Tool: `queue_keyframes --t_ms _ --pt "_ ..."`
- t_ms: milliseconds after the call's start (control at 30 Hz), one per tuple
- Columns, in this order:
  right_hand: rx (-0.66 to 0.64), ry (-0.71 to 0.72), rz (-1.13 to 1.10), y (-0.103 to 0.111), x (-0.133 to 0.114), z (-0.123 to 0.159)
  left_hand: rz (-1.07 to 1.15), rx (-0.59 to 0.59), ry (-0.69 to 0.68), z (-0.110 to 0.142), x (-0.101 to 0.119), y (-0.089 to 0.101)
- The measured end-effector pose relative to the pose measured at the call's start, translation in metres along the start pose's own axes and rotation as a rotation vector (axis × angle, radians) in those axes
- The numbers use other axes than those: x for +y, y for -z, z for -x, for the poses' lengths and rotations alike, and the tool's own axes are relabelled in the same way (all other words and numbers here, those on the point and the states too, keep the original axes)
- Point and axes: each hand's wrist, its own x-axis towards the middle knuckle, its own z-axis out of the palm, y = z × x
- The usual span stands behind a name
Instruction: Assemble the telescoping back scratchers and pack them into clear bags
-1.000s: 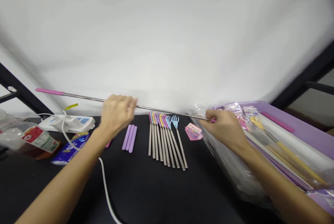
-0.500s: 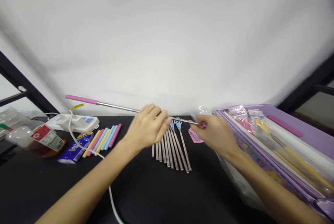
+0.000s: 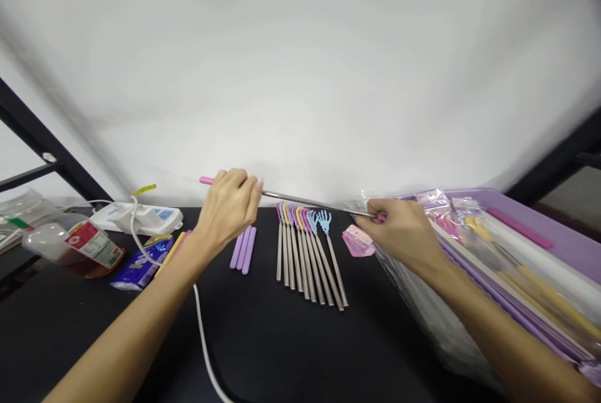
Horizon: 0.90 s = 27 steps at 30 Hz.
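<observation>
Both hands hold one telescopic back scratcher [image 3: 305, 200], a thin steel rod with a pink grip, level above the black table [image 3: 282, 346]. My left hand [image 3: 228, 206] is closed round the pink grip end. My right hand [image 3: 399, 231] pinches the other end, where a pink tip shows. Below the rod lies a row of several collapsed scratchers [image 3: 305, 253] with coloured claw heads. Three loose purple grip sleeves [image 3: 243, 248] lie to the left of that row.
A purple tray [image 3: 530, 228] with packed items in clear bags stands at the right. Pink cards [image 3: 359, 240] lie near my right hand. At the left are a white power strip [image 3: 141, 218] with its cable, a tissue pack [image 3: 138, 265], a plastic bottle [image 3: 70, 246] and coloured sleeves [image 3: 171, 249].
The rod has become much shorter. My left hand slid right along it to the middle, then back left onto the pink grip. My right hand kept hold of its end.
</observation>
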Motion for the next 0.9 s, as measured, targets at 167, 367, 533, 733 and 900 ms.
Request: queue_keyframes --t_ms 167,367,533,733,900 --pt "0.005 -0.006 0.115 -0.005 -0.016 0.001 0.214 -0.032 0.024 0.003 0.028 -0.004" --pt "-0.011 0.147 0.157 -0.018 -0.040 0.009 0.269 -0.045 -0.069 0.000 0.064 -0.005" --pt "-0.047 0.243 0.168 -0.015 -0.046 -0.001 0.256 -0.138 -0.143 -0.007 0.056 -0.002" --pt "-0.096 0.251 0.174 -0.009 -0.037 -0.009 0.199 -0.177 -0.165 -0.004 0.042 -0.002" --pt "-0.064 0.011 0.211 0.012 -0.002 -0.019 -0.062 -0.052 0.104 -0.003 -0.018 0.001"
